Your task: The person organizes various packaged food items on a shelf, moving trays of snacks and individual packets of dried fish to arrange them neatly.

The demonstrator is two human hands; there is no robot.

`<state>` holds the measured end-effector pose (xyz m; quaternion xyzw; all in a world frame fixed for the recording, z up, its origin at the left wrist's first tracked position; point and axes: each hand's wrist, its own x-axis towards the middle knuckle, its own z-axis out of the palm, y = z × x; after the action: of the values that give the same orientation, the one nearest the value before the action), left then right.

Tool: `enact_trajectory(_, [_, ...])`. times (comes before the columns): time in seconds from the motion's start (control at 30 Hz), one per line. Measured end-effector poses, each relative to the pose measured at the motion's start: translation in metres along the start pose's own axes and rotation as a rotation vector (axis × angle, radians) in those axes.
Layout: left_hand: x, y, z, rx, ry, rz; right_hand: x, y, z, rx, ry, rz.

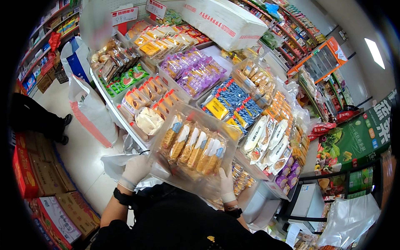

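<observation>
Both my hands wear pale gloves and hold a clear plastic bin (155, 160) in front of my body. Inside it stands a row of wrapped golden pastries (196, 146). My left hand (136, 171) is closed on the bin's near left corner, its fingertips partly hidden. On the right side, my right hand (226, 186) grips the bin's wall. Just beyond the bin, a tray of orange-and-white wrapped cakes (143, 98) and a cream-coloured round packet (149, 121) lie on the display. Blue packets (233, 98) sit in another tray at the far right of the bin.
Purple snack packets (193, 71) and white long packets (268, 139) fill neighbouring trays. A white foam box (225, 23) stands at the back of the display. At left are a big white bag (93, 108), stacked cartons (58, 221) and a person's dark-clothed legs (37, 114).
</observation>
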<state>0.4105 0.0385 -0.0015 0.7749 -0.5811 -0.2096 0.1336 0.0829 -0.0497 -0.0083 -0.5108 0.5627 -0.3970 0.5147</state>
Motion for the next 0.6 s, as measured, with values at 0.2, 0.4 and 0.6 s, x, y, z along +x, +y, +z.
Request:
enact_trajectory(0.2, [0.002, -0.001, -0.004, -0.152, -0.009, 0.022, 0.006, 0.012, -0.003, -0.023, -0.012, -0.074])
enact_trajectory(0.4, [-0.02, 0.002, 0.01, -0.173, 0.357, -0.085, 0.006, 0.004, 0.0, -0.268, 0.027, -0.259])
enact_trajectory(0.6, [-0.101, -0.009, 0.029, -0.292, -0.249, -0.46, -0.005, 0.005, -0.006, 0.298, -0.314, 0.197])
